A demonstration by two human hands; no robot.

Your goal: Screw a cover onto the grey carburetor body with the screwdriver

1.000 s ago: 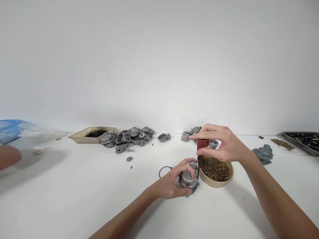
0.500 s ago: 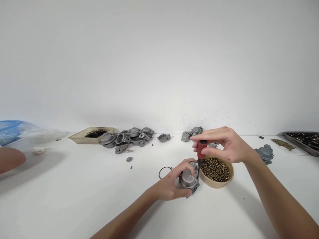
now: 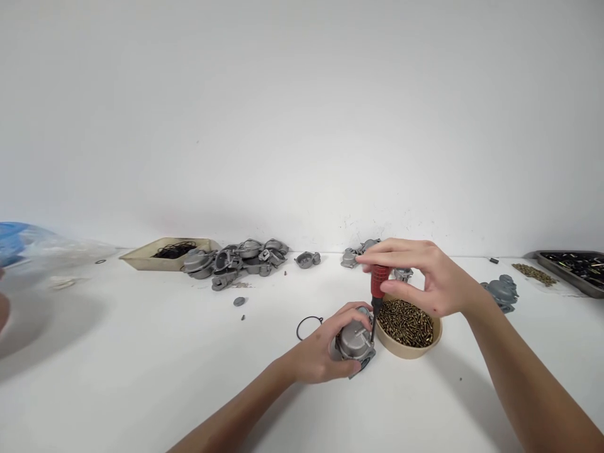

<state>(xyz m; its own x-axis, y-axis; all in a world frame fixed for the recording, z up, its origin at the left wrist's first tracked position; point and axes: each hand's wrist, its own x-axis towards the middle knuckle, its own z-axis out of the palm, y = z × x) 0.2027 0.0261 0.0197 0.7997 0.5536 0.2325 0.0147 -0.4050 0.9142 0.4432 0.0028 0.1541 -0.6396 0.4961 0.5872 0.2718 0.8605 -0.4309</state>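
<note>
My left hand (image 3: 321, 352) is wrapped round a grey metal carburetor (image 3: 355, 340) on the white table, thumb at its near side and fingers over its top. My right hand (image 3: 419, 274) grips a screwdriver (image 3: 379, 282) with a red handle, held nearly upright. The screwdriver's tip meets the right edge of the carburetor; the screw under it is too small to make out. Right beside them stands a round tan tub (image 3: 408, 352) full of brass-coloured screws (image 3: 406, 322). A thin black gasket ring (image 3: 298, 328) lies left of the carburetor, partly behind my left hand.
A tan tray (image 3: 141, 259) with black rings stands back left, beside a pile of grey metal parts (image 3: 250, 250). More castings (image 3: 503, 290), small brass pieces (image 3: 534, 273) and a dark tray (image 3: 570, 277) lie at right. Part of another person's hand (image 3: 2, 308) shows at the left edge.
The other person's hand at the left edge has drawn mostly out of view. My hands keep their hold on the carburetor and screwdriver; the whole view has shifted slightly.
</note>
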